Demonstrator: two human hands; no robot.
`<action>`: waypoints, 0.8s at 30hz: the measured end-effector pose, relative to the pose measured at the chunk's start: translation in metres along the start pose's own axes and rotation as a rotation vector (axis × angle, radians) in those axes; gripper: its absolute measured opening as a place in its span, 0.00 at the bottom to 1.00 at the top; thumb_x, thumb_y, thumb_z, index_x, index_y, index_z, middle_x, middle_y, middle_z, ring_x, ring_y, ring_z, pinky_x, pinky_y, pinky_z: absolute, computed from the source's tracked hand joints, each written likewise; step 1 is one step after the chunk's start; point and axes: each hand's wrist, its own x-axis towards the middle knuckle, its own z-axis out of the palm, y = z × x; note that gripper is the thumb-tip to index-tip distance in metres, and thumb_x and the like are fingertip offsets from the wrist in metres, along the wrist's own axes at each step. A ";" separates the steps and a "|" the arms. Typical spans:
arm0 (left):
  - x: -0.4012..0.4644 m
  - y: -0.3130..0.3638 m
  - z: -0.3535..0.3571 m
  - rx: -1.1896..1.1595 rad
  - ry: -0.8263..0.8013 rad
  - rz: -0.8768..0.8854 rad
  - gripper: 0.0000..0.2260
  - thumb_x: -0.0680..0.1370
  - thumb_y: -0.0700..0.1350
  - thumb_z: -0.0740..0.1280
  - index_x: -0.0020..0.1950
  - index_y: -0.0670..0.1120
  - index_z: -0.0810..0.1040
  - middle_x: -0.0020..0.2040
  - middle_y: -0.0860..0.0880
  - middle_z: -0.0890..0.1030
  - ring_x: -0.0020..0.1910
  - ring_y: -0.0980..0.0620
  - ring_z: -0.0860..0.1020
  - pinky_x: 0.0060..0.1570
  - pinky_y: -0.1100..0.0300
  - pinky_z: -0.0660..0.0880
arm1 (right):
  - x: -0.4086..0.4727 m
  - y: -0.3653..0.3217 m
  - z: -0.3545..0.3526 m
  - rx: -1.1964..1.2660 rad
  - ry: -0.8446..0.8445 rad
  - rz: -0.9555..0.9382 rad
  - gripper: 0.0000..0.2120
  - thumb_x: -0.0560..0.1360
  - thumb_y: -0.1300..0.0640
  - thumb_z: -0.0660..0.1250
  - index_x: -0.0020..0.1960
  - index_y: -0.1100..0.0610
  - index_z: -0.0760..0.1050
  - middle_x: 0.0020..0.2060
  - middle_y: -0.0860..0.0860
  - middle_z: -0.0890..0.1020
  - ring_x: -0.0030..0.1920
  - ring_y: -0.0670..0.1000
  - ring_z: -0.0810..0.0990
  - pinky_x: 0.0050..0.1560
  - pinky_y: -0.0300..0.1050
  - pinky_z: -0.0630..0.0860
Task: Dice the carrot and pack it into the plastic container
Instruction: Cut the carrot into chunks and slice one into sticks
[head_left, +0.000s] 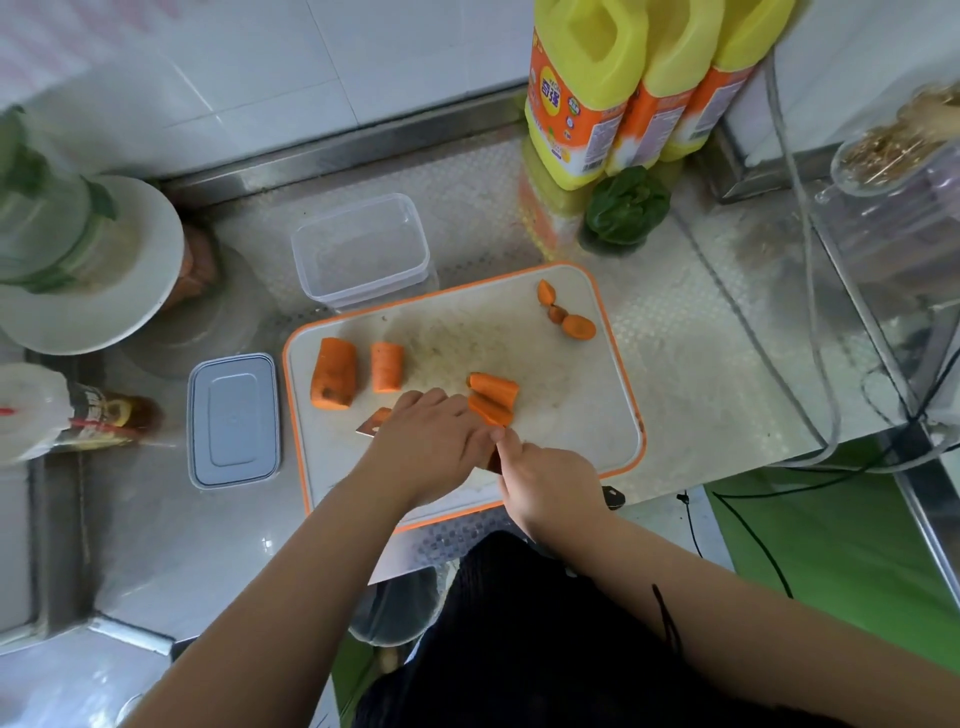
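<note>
An orange-rimmed white cutting board carries two thick carrot chunks at its left. Cut carrot slabs lie mid-board, and small end slices sit at its far right corner. My right hand grips the handle of a knife. Its blade runs left under my left hand, and only the blade's corner shows. My left hand lies over the blade, its fingers bent down beside the slabs. The clear plastic container stands open behind the board.
The container's grey lid lies left of the board. A white plate with greens and a sauce bottle are at the left. Yellow bottles and a green pepper stand behind. Cables run down the right side.
</note>
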 end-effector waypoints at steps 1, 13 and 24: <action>0.002 0.001 -0.004 0.008 -0.029 -0.002 0.37 0.74 0.62 0.30 0.57 0.56 0.78 0.51 0.54 0.75 0.55 0.50 0.70 0.57 0.55 0.62 | 0.000 -0.001 0.000 0.001 0.009 -0.004 0.24 0.50 0.58 0.80 0.44 0.59 0.80 0.19 0.48 0.71 0.15 0.50 0.68 0.23 0.33 0.48; 0.000 -0.011 -0.021 -0.182 0.938 0.100 0.07 0.81 0.46 0.64 0.53 0.45 0.79 0.49 0.44 0.79 0.47 0.43 0.76 0.48 0.52 0.72 | -0.003 0.010 -0.003 0.207 0.152 0.080 0.15 0.67 0.55 0.72 0.49 0.60 0.73 0.26 0.53 0.79 0.24 0.60 0.78 0.24 0.42 0.62; 0.011 -0.015 0.059 -0.155 0.273 -0.020 0.32 0.60 0.53 0.82 0.60 0.45 0.78 0.58 0.47 0.77 0.57 0.44 0.74 0.49 0.49 0.78 | 0.014 0.049 -0.018 0.459 0.145 0.417 0.11 0.79 0.51 0.60 0.60 0.54 0.69 0.41 0.49 0.83 0.43 0.55 0.81 0.37 0.45 0.70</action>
